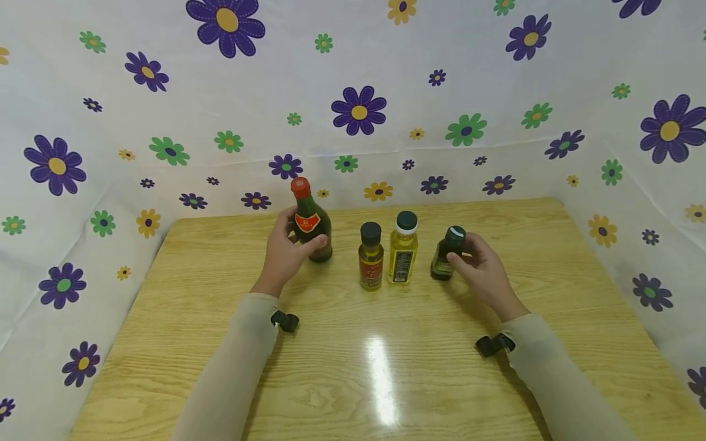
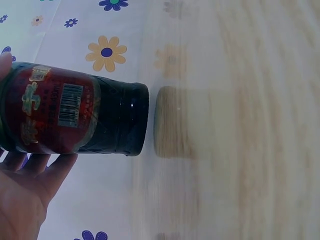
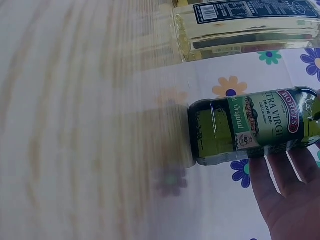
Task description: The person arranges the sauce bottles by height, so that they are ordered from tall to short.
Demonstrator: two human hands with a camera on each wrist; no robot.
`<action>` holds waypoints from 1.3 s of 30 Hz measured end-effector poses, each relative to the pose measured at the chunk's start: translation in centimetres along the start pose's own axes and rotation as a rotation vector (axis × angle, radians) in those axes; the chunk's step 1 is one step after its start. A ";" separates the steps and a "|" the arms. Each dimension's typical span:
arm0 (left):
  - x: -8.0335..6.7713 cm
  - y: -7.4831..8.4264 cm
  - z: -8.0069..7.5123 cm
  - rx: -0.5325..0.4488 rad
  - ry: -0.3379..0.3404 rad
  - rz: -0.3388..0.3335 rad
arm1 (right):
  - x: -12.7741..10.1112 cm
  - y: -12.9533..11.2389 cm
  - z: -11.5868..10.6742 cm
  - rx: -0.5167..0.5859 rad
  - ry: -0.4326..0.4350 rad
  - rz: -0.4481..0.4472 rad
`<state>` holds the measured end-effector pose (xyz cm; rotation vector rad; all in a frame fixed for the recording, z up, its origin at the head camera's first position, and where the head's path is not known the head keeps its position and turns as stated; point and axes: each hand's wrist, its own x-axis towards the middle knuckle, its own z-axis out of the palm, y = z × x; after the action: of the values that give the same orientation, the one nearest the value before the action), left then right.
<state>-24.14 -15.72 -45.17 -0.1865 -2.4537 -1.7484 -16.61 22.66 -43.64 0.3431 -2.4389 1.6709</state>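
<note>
My left hand (image 1: 287, 254) grips a dark green glass bottle (image 1: 314, 229) with a red cap and red label, thumb across its front. In the left wrist view a narrow gap shows between the bottle's base (image 2: 135, 120) and its reflection on the table. A small olive oil bottle (image 1: 443, 260) with a dark cap is held by my right hand (image 1: 485, 272), thumb on the near side. It leans slightly, and its label (image 3: 267, 120) reads extra virgin olive oil. Whether its base touches the table is hard to tell.
Between the hands stand a slim bottle (image 1: 371, 260) with a black cap and red label, and a clear bottle of yellow oil (image 1: 402, 254) with a dark green cap. They stand on a wooden table (image 1: 331, 367). A flower-patterned cloth (image 1: 309, 73) encloses the back and sides.
</note>
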 end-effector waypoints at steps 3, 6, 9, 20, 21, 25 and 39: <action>0.2 0.1 0.0 -0.007 -0.007 -0.008 | 0.0 0.0 0.1 0.020 0.001 -0.002; 0.3 0.1 0.0 -0.006 -0.005 -0.009 | -0.1 0.0 0.2 0.044 0.001 0.004; 0.4 0.2 0.2 0.001 -0.001 0.006 | -0.2 0.0 0.2 0.057 0.004 0.007; 0.7 0.1 0.5 -0.001 -0.013 0.014 | -0.4 0.2 0.4 0.052 0.013 0.001; 0.7 0.1 0.4 -0.004 -0.012 0.007 | -0.4 0.2 0.4 0.056 0.014 -0.001; 0.9 0.0 0.3 -0.015 -0.011 -0.020 | -0.5 0.0 0.4 0.072 0.008 -0.004; 1.7 -1.1 0.1 -0.009 -0.054 -0.033 | -0.3 0.1 0.3 0.085 0.015 -0.008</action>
<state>-25.97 -15.93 -45.99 -0.1973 -2.5004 -1.7910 -16.38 22.40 -43.94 0.3495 -2.3583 1.7707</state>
